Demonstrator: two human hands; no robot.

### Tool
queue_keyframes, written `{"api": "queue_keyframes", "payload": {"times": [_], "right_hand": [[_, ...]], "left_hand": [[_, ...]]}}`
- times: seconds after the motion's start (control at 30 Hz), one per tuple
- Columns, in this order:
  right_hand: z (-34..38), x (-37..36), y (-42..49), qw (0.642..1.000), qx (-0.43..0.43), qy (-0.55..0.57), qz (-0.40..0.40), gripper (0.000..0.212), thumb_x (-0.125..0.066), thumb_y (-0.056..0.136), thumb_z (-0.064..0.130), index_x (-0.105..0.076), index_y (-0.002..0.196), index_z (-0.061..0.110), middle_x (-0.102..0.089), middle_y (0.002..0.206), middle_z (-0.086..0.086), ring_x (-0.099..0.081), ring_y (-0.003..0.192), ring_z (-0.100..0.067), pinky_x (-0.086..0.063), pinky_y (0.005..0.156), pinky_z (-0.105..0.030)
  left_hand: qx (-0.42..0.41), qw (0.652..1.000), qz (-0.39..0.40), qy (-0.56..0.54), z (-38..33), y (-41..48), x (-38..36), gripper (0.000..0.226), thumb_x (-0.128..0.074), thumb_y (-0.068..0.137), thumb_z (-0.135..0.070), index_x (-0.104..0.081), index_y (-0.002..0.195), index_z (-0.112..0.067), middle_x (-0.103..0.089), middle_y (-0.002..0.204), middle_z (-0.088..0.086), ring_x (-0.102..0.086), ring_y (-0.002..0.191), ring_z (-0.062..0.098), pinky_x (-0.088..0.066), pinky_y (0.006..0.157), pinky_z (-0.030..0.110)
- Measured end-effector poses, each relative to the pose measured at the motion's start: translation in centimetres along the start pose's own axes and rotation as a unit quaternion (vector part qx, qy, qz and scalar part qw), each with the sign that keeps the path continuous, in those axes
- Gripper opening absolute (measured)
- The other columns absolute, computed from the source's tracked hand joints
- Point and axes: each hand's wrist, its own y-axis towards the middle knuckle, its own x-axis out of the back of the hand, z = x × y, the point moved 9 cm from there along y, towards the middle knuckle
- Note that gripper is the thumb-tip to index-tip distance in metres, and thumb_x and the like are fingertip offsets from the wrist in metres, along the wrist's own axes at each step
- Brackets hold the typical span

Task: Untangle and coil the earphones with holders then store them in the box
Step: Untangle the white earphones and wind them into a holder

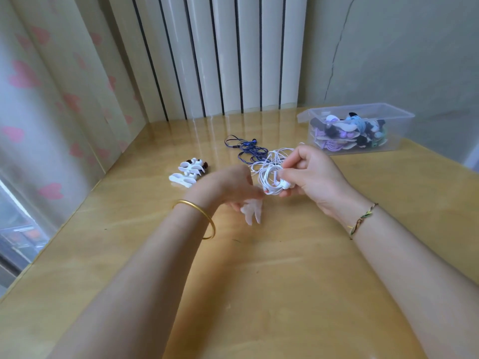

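Inside clear box (396,120), coiled earphones (347,133)

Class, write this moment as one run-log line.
right hand: grips white earphones | left hand: holds white holder | blue earphones: loose on table | box: open, part filled

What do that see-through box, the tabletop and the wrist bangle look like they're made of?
The box looks like clear, slightly frosted plastic: its contents show through the walls. The tabletop seems to be light wood or wood-look laminate under a glossy coat; it mirrors the white columns behind. The bangle appears to be polished gold-coloured metal, judging by its shine.
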Motion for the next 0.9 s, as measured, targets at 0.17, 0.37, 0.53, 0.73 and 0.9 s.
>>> {"api": "queue_keyframes", "payload": {"times": [0.17, 0.37, 0.53, 0.73, 0.9], "right_hand": [[-0.4, 1.5, -0.3, 1.0, -0.008, 0.006, -0.012, 0.022, -0.059, 0.083, -0.011, -0.049, 0.074, 0.006, -0.053, 0.068, -0.011, -0.056, 0.056, -0.019, -0.054, 0.048, -0.029], [-0.8, 2.1, -0.2, 0.999, -0.016, 0.039, -0.025, 0.023, -0.058, 0.083, -0.012, -0.049, 0.073, 0.007, -0.05, 0.072, -0.011, -0.054, 0.06, -0.02, -0.056, 0.049, -0.03], [-1.2, 2.4, -0.2, 0.998, -0.027, 0.046, -0.024, 0.023, -0.058, 0.082, -0.012, -0.049, 0.074, 0.007, -0.051, 0.074, -0.012, -0.056, 0.061, -0.019, -0.057, 0.048, -0.03], [-1.3, 2.4, -0.2, 0.998, -0.033, 0.044, -0.018, 0.022, -0.058, 0.083, -0.011, -0.049, 0.074, 0.007, -0.05, 0.074, -0.012, -0.055, 0.064, -0.023, -0.057, 0.049, -0.03], [-1.0, 2.3, -0.4, 0.998, -0.034, 0.046, -0.01, 0.021, -0.059, 0.083, -0.01, -0.05, 0.074, 0.007, -0.05, 0.074, -0.013, -0.055, 0.063, -0.022, -0.056, 0.049, -0.03]], "left_hand": [[-0.009, 0.999, -0.037, -0.036, 0.4, 0.1, -0.5, 0.025, -0.061, 0.089, -0.038, -0.05, 0.088, -0.015, -0.065, 0.079, 0.003, -0.06, 0.07, 0.019, -0.047, 0.068, 0.029], [-0.084, 0.995, 0.015, 0.052, -1.0, -1.1, -1.1, 0.031, -0.071, 0.078, -0.013, -0.062, 0.105, -0.026, -0.053, 0.115, -0.002, -0.055, 0.107, 0.015, -0.05, 0.088, 0.03], [-0.07, 0.991, 0.014, 0.115, -1.1, -0.8, -2.3, 0.048, -0.077, 0.072, -0.017, -0.058, 0.116, -0.023, -0.045, 0.117, -0.005, -0.053, 0.11, 0.019, -0.05, 0.088, 0.035], [-0.091, 0.989, -0.013, 0.114, -1.3, -0.8, -2.0, 0.045, -0.077, 0.075, -0.032, -0.059, 0.115, -0.023, -0.049, 0.094, -0.01, -0.054, 0.095, 0.017, -0.048, 0.085, 0.032], [-0.121, 0.989, -0.042, 0.076, -0.9, -0.7, -2.1, 0.031, -0.075, 0.078, -0.03, -0.062, 0.106, -0.027, -0.049, 0.086, -0.015, -0.052, 0.084, 0.009, -0.046, 0.08, 0.029]]}}
